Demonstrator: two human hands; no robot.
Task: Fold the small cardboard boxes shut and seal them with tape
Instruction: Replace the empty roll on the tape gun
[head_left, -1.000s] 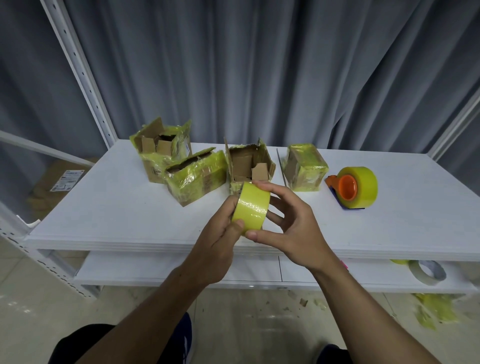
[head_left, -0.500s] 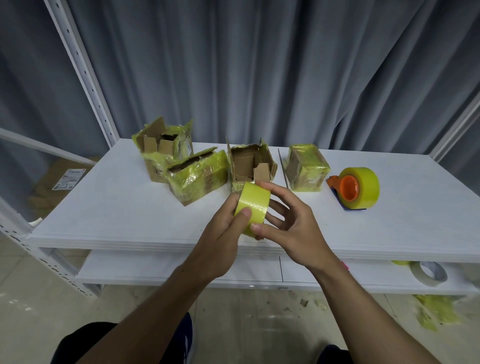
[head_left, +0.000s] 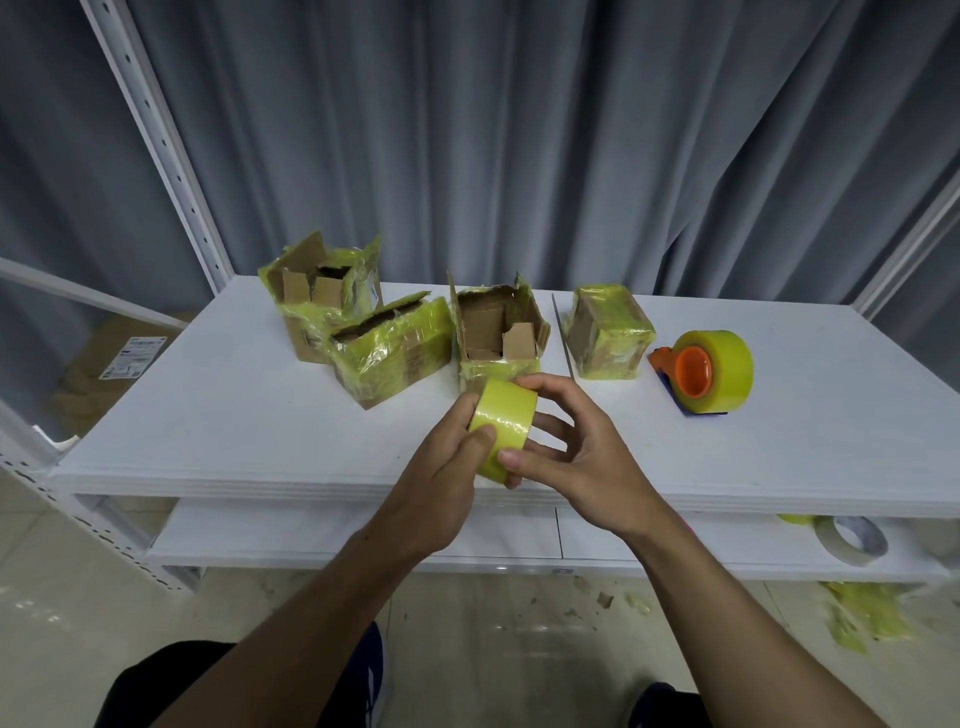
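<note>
Over the front edge of the worktop (head_left: 234, 415), our left hand (head_left: 441, 478) and right hand (head_left: 576, 457) keep gripping the roll (head_left: 501, 426), fingers (head_left: 540, 384) curled. It is only slightly turned and seemingly no end is freed; open boxes (head_left: 496, 332) wait behind.

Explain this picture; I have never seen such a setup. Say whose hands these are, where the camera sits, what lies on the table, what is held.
No machine here: these are a person's bare hands, filmed by one camera worn on the head, looking forward and down. The left hand and right hand together hold a yellow tape roll over the white table. On it stand four cardboard boxes wrapped in yellow tape: the back-left box and the middle box are open, the third box between them has a flap ajar, the closed box is at the right. Farther right lies a tape dispenser with an orange core.
</note>
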